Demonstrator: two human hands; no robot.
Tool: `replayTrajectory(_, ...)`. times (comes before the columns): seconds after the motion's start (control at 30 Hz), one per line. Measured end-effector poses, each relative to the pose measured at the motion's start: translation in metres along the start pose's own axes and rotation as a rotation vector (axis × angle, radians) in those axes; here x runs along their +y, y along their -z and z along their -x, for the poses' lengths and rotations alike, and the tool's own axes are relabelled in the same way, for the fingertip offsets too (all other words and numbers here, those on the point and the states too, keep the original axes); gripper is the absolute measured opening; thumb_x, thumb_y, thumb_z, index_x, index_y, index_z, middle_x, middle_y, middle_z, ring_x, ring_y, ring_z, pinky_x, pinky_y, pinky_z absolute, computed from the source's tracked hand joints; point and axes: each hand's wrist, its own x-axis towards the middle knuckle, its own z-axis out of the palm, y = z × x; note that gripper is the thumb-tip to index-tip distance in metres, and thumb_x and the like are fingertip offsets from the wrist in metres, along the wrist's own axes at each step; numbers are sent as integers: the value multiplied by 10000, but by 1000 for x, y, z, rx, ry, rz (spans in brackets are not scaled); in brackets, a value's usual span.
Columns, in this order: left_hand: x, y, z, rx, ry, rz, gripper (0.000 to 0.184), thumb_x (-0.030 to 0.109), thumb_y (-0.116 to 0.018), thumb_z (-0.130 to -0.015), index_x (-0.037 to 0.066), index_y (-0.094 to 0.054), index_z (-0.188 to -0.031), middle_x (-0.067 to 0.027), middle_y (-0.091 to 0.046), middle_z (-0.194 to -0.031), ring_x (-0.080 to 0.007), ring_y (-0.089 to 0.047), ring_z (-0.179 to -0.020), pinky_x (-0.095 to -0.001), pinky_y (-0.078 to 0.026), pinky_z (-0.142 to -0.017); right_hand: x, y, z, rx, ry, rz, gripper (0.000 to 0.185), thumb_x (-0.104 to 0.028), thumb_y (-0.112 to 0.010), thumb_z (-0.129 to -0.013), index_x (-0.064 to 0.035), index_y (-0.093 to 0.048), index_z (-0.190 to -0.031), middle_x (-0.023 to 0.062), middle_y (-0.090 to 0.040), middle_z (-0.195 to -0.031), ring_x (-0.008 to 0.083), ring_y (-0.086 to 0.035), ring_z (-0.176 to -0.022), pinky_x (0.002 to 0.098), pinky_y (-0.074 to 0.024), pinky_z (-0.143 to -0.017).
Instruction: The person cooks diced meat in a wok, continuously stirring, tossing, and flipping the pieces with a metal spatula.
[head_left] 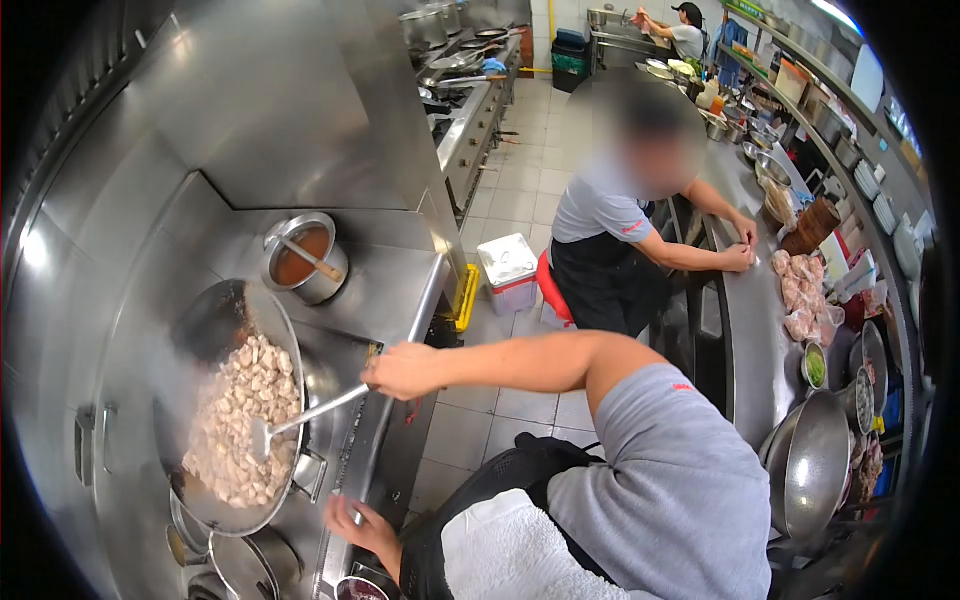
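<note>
My right hand [405,371] is closed round the handle of a long metal wok spatula [325,408]. Its blade rests among pale chunks of meat [245,425], which fill much of a large wok [298,350] on the stove. Steam rises from the wok and blurs its far side. My left hand [362,530] is held low by the stove's front edge, its fingers apart and nothing in them. Near that hand is a small container [358,588] with dark red contents, cut off by the frame's lower edge.
A pot of reddish-brown sauce [305,258] with a ladle stands beyond the wok. Metal pots [262,562] sit nearby. A seated co-worker [620,220] works at the steel counter [755,350], which holds bagged meat [800,295] and a big metal bowl [815,470]. A white-lidded box [507,262] stands on the floor.
</note>
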Motion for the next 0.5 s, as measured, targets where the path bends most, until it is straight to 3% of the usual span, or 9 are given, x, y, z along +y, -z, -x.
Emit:
replayTrajectory(0.1,0,18,-48,36,-137,-105,342,7,-713,-905,37,-738,-1245,-184,-673,-1347,-421,-602,-1279,-551,-447,-1117,-28,47,-23,13,125,323,256,-111,-688,-907,-67,-691,-1158,140,-724,-1008,367,-771,-906,496,-634,-737)
replayTrajectory(0.17,0,16,-63,-20,-133,-22,310,22,-734,-860,30,-748,-1170,-218,-695,-1305,-412,-633,-1250,-552,-470,-1091,-46,78,-39,-1,252,445,305,-131,-697,-914,-104,-673,-1217,103,-698,-1055,301,-759,-1002,440,-643,-747)
replayTrajectory(0.27,-5,24,-73,-210,-73,48,392,58,-767,-818,41,-742,-1209,-203,-673,-1355,-416,-613,-1297,-557,-456,-1136,-94,131,-68,-10,410,581,282,-186,-641,-966,-95,-663,-1232,77,-643,-1034,273,-727,-1027,418,-628,-774)
replayTrajectory(0.3,-11,29,-73,-237,-97,26,440,68,-781,-812,44,-719,-1248,-195,-653,-1387,-417,-597,-1313,-552,-449,-1147,-115,145,-76,83,532,666,192,-185,-679,-920,-80,-697,-1079,79,-690,-993,259,-738,-968,409,-622,-734)
replayTrajectory(0.33,-16,31,-74,-226,-87,27,440,61,-776,-818,46,-711,-1253,-187,-650,-1381,-415,-597,-1304,-545,-460,-1132,-139,159,-87,112,631,740,201,-194,-684,-914,-69,-705,-1069,73,-684,-982,244,-729,-945,392,-607,-715)
replayTrajectory(0.47,-37,34,-80,-224,-60,41,473,61,-782,-811,53,-683,-1274,-173,-637,-1373,-408,-595,-1283,-541,-459,-1127,-226,130,-144,143,872,973,213,-209,-689,-901,-45,-741,-1025,57,-671,-934,193,-703,-902,357,-576,-686)
replayTrajectory(0.5,-40,35,-80,-256,-70,47,474,70,-786,-807,57,-678,-1267,-172,-637,-1372,-401,-591,-1289,-538,-450,-1135,-243,106,-161,237,965,1033,205,-223,-697,-879,-40,-769,-939,48,-661,-893,195,-701,-882,365,-577,-663)
